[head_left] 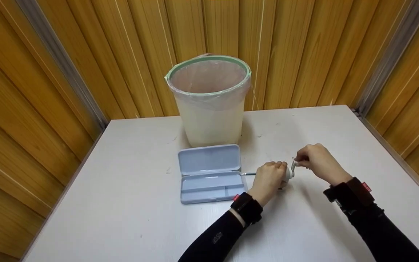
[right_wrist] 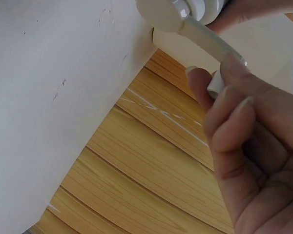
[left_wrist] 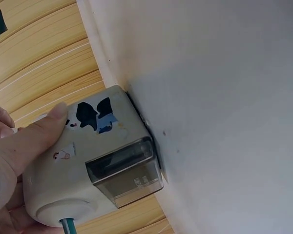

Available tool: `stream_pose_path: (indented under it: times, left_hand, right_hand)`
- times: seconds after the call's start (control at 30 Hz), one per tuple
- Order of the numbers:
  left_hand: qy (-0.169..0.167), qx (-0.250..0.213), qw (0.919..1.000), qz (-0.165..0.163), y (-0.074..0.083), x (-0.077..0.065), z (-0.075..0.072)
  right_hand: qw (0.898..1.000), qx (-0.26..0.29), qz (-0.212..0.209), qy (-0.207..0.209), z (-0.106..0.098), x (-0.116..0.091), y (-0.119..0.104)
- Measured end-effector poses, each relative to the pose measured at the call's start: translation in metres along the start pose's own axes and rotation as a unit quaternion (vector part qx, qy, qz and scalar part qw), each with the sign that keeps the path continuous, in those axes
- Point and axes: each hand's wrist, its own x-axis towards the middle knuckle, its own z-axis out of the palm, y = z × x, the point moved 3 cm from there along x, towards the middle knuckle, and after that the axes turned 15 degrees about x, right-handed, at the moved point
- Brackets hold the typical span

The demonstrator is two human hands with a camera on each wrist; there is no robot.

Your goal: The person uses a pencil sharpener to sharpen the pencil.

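Note:
A white crank pencil sharpener [left_wrist: 112, 131], with dark and coloured stickers and a clear shavings drawer [left_wrist: 132, 183], stands on the table. My left hand [head_left: 267, 177] grips its body from above, thumb across the stickered face in the left wrist view. A teal-and-silver pencil [head_left: 248, 174] sticks out of the sharpener's round port, pointing left towards the pencil case; its tip is hidden inside. On the other side, my right hand [head_left: 320, 162] pinches the small knob [right_wrist: 215, 85] at the end of the white crank arm [right_wrist: 210, 41] between thumb and fingers.
Left of the sharpener, a light blue pencil case [head_left: 209, 160] lies with its lid raised, showing its compartments. Behind it stands a pale bin [head_left: 213, 120] with a green rim and a plastic liner. Wood-patterned panels [head_left: 220, 29] enclose the white table [head_left: 122, 203].

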Motion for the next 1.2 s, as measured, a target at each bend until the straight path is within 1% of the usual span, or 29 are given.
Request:
stream_pose_path:
  times: [0.13,0.23,0.47,0.63,0.8,0.93,1.0,1.07,1.2]
  left_hand:
    - [0.008,0.007,0.9999,-0.003,0.001,0.001,0.001]
    - [0.006,0.008,0.9999,-0.004,0.001,0.002,0.001]
    - [-0.021,-0.002,0.9998,0.0,0.001,0.002,0.001]
    - [-0.018,0.002,0.9998,-0.005,0.0,0.002,0.0]
    - [-0.016,0.0,0.9999,-0.004,0.0,0.003,0.0]
    - [-0.018,-0.001,0.9998,-0.005,0.001,0.003,0.001]
    - [-0.018,0.002,0.9998,-0.006,0.002,0.002,0.001]
    - [-0.017,0.002,0.9998,-0.007,0.002,0.002,0.002]
    - [-0.023,0.003,0.9997,-0.008,0.0,0.003,0.002]
  right_hand:
    - [1.0,-0.014,-0.007,-0.012,-0.001,0.004,0.001]
    - [1.0,-0.025,-0.005,-0.015,-0.001,0.006,0.002]
    - [0.999,-0.031,0.011,0.008,0.006,0.013,0.011]
    - [0.999,-0.03,0.011,0.017,0.013,0.019,0.021]
    - [1.0,-0.023,0.012,0.014,0.02,0.024,0.032]
    - [1.0,-0.025,0.0,0.007,0.029,0.026,0.042]
    - [1.0,-0.024,-0.003,-0.004,0.033,0.025,0.047]
    - [1.0,-0.02,0.001,-0.019,0.038,0.024,0.052]
    - [0.999,-0.001,0.021,-0.04,0.045,0.022,0.059]
